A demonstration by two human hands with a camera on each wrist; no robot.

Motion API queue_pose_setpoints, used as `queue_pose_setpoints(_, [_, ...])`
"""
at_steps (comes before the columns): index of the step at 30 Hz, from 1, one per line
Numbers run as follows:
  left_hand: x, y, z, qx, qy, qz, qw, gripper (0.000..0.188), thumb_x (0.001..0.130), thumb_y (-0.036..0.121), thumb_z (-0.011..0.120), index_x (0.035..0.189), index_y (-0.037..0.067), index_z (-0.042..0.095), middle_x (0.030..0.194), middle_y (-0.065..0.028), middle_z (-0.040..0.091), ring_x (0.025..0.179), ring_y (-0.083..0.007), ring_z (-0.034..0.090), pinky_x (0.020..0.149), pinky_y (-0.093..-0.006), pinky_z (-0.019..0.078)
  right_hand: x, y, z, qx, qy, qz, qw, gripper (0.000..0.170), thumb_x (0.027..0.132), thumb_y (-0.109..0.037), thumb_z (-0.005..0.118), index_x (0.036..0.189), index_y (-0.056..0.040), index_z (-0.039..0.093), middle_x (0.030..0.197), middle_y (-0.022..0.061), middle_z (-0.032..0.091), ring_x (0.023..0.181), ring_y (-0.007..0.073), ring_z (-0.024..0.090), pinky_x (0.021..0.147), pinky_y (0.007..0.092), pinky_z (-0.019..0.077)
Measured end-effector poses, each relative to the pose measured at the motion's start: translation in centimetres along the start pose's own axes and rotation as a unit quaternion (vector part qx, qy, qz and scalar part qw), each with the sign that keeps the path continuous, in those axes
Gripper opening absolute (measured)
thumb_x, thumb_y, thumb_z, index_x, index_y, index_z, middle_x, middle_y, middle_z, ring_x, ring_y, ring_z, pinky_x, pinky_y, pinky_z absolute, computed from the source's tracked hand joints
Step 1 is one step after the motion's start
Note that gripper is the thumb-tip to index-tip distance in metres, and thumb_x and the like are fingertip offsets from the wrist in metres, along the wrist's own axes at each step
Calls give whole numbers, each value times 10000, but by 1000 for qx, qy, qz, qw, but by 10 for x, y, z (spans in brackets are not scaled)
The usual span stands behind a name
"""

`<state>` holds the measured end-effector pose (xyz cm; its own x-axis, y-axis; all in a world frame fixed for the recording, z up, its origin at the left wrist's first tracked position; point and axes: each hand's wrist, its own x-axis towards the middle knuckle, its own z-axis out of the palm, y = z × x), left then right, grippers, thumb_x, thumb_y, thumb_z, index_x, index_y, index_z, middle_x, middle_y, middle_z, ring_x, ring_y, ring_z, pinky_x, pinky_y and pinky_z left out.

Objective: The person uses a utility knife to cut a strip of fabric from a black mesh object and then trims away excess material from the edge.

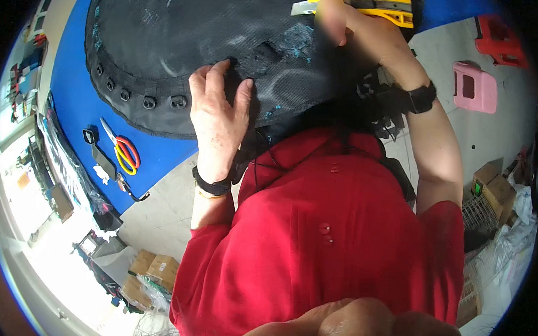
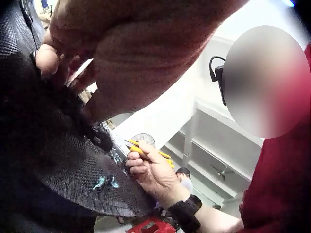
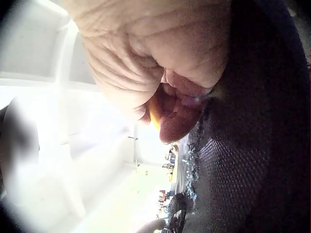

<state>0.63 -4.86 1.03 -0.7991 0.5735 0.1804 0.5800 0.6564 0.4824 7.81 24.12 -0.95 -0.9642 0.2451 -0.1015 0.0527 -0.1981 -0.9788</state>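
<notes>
While the right hand (image 1: 375,40) grips a cutter (image 1: 381,3), the spread left hand (image 1: 217,114) touches black fabric (image 1: 185,29); boxes (image 1: 162,270) hide their contents

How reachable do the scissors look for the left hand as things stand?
Probably yes: the left hand rests on the black mesh, seemingly holding nothing, and the scissors lie uncovered on the blue table, past the mesh's edge.
</notes>
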Motion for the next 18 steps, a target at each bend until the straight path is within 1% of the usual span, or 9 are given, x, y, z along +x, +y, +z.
queue_pose_setpoints(2, [0,0,2,-2,5,-2,1000,437,873,174,826,1262,58,666,1222,-209,602,1075,-387,669,901,-446,576,1,5,-4,7,-32,-32,999,304,1073,-255,633,1268,-22,628,905,35,679,731,76,634,646,222,541])
queue_pose_setpoints(3, [0,-1,2,-2,4,-2,1000,437,869,171,830,1259,61,667,1218,-206,603,1071,-384,670,901,-445,576,0,-2,-1,-27,-30,-30,999,326,1073,-280,625,1272,-21,626,910,37,679,723,76,629,643,220,536])
queue_pose_setpoints(6, [1,-4,5,4,15,2,1000,412,856,160,841,1219,61,672,1194,-195,607,1058,-376,669,887,-442,573,-2,0,-2,-24,-30,-47,998,352,1077,-315,609,1270,-21,628,913,39,677,729,76,630,641,222,536])
queue_pose_setpoints(8, [-1,-5,7,5,19,5,1000,394,855,156,841,1194,50,670,1184,-194,609,1052,-377,667,875,-442,571,-1,2,-2,-37,-23,-37,998,358,1080,-325,599,1267,-22,630,918,40,678,738,77,631,640,223,535])
queue_pose_setpoints(11, [-5,0,9,6,38,12,999,347,889,197,843,1146,27,684,1136,-157,629,950,-289,661,817,-390,549,-3,-1,0,-41,-12,-34,999,350,1081,-319,594,1262,-23,634,925,38,680,749,76,633,639,222,534])
queue_pose_setpoints(14, [-8,-4,12,12,50,20,998,339,883,189,846,1117,16,673,1114,-152,625,882,-279,648,773,-385,535,-5,-1,-1,-51,-12,-34,998,340,1077,-308,596,1259,-24,638,934,36,686,752,77,634,639,223,534])
queue_pose_setpoints(17, [-7,-4,8,-7,23,-11,1000,306,857,136,838,1069,17,652,1086,-192,615,972,-379,658,815,-454,553,-7,-2,1,-53,-5,-41,998,345,1075,-308,597,1264,-23,643,944,36,693,749,79,635,641,227,535])
queue_pose_setpoints(18, [-6,-3,7,-6,16,-11,1000,292,862,140,833,1056,15,655,1061,-187,619,953,-376,657,802,-452,549,-8,-1,2,-49,-2,-43,998,348,1075,-309,597,1266,-22,645,946,37,695,747,80,636,642,229,535])
